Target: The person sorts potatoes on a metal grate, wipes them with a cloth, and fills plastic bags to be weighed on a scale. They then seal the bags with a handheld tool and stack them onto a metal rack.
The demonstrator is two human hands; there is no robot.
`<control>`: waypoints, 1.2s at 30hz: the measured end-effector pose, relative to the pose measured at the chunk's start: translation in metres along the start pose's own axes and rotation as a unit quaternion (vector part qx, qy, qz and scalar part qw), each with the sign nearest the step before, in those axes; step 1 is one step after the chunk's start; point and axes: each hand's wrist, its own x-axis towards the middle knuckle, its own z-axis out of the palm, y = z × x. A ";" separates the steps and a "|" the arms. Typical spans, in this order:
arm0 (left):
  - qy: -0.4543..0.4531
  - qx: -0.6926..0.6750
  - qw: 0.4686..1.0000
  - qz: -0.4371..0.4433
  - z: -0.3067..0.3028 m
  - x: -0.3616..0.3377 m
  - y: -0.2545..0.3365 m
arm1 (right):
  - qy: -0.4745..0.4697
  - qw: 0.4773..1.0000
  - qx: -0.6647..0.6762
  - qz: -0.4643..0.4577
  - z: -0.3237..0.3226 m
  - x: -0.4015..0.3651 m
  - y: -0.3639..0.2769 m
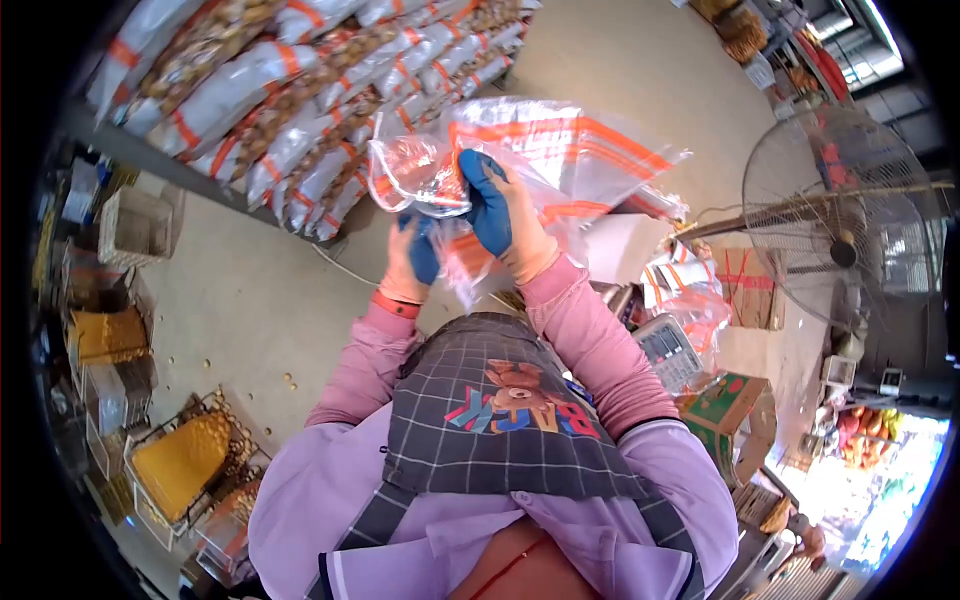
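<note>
Both my hands wear peach work gloves with blue coated fingers. My right hand [492, 210] is closed on a clear plastic bag with orange stripes [545, 140], its fingers pinching the bunched film. My left hand [414, 258] is lower and to the left, with fingers closed around the underside of the same bag; some of its fingers are hidden by the plastic. A gathered end of the bag [415, 175] with a white edge sticks out to the left above my hands. The striped film spreads out to the upper right.
Filled striped bags [240, 95] are stacked at upper left. At right stand a caged fan [842, 245], a scale with a keypad [668, 350], more striped bags [690, 300] and a green cardboard box [730, 420]. Crates [135, 225] and a yellow-covered basket [182, 465] line the left.
</note>
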 end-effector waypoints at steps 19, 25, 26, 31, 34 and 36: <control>0.076 0.140 0.985 0.067 -0.030 -0.129 0.184 | -0.166 0.914 -0.368 -0.028 0.186 -0.016 0.091; 0.130 0.315 0.937 0.080 -0.037 -0.153 0.181 | -0.216 0.900 -0.377 -0.019 0.188 -0.008 0.129; 0.133 0.317 0.935 0.083 -0.033 -0.160 0.179 | -0.232 0.934 -0.263 0.070 0.183 -0.001 0.134; 0.244 0.063 0.965 0.075 -0.032 -0.179 0.152 | -0.167 0.948 -0.051 0.266 0.155 -0.018 0.151; 0.257 0.004 0.965 0.053 -0.035 -0.174 0.139 | -0.223 0.925 -0.150 0.270 0.129 -0.043 0.178; 0.331 0.124 0.935 0.037 -0.093 -0.165 0.119 | -0.160 0.942 -0.176 0.238 0.110 -0.032 0.174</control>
